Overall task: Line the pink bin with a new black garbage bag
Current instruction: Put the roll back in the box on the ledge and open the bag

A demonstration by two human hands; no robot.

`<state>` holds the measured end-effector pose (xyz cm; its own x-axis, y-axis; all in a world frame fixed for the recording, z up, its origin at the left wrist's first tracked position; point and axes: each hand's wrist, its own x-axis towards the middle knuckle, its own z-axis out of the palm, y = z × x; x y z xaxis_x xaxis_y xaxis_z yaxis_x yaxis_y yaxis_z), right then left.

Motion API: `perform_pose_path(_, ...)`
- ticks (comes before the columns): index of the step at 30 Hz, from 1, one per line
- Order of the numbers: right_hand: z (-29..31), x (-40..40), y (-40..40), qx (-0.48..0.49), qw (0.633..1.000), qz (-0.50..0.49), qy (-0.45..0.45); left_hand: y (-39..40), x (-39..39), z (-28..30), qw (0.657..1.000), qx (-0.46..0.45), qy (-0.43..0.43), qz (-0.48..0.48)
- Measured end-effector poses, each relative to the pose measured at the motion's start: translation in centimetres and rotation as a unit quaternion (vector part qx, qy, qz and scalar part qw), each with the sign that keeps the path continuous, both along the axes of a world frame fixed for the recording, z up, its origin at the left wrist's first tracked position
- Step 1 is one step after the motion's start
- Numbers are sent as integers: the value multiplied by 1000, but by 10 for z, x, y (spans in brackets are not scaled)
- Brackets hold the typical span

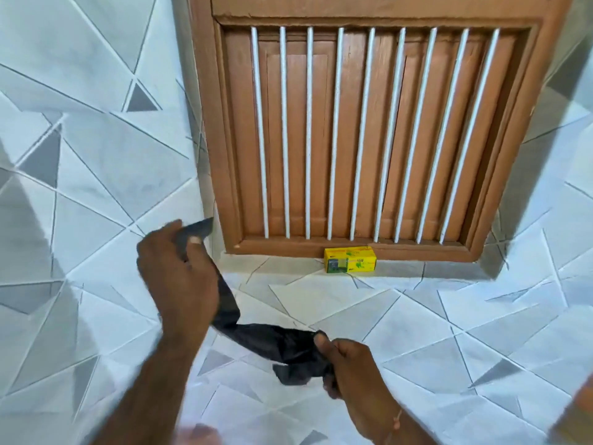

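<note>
Tiles in pale grey with angular line patterns fill most of the frame, covering the wall and the sill below the window. Upper centre, a brown wooden window frame holds closed shutters behind white vertical bars. Across the lower centre, a folded black garbage bag stretches as a twisted strip between both hands. The left hand, centre left, grips its upper end, a corner poking out above the fingers. The right hand, lower centre, is closed on the bunched lower end. A small yellow box sits on the sill against the frame's bottom edge.
</note>
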<state>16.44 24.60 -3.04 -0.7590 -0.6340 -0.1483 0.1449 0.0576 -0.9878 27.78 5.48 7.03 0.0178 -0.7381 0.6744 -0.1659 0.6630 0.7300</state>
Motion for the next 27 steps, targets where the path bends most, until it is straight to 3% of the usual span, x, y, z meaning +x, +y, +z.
perform_pose_path(2,-4,21,7,-1,1000,-14,-15,70,32,-28,983,-25,-96,-152)
perform_pose_path(3,-6,30,9,-6,1000,-20,-22,96,43,-41,959,-19,-180,-217)
perform_pose_path(5,-2,50,12,-14,999,-22,-42,124,61,-71,905,-5,-327,-271)
perform_pose_path(7,4,72,15,-25,998,-9,-60,130,79,-91,887,7,-375,-269)
perform_pose_path(10,11,108,20,-32,996,18,-86,135,108,-96,904,-14,-333,-267)
perform_pose_path(16,4,178,30,-104,973,57,-197,123,180,-98,921,182,-260,-227)
perform_pose_path(21,-9,248,38,-24,992,-6,-126,107,253,-100,915,262,-233,-197)
perform_pose_path(24,-15,271,43,19,987,-81,-139,99,287,-94,918,277,-204,-197)
perform_pose_path(27,-12,289,54,39,991,-105,-79,96,313,-91,901,368,-69,-218)
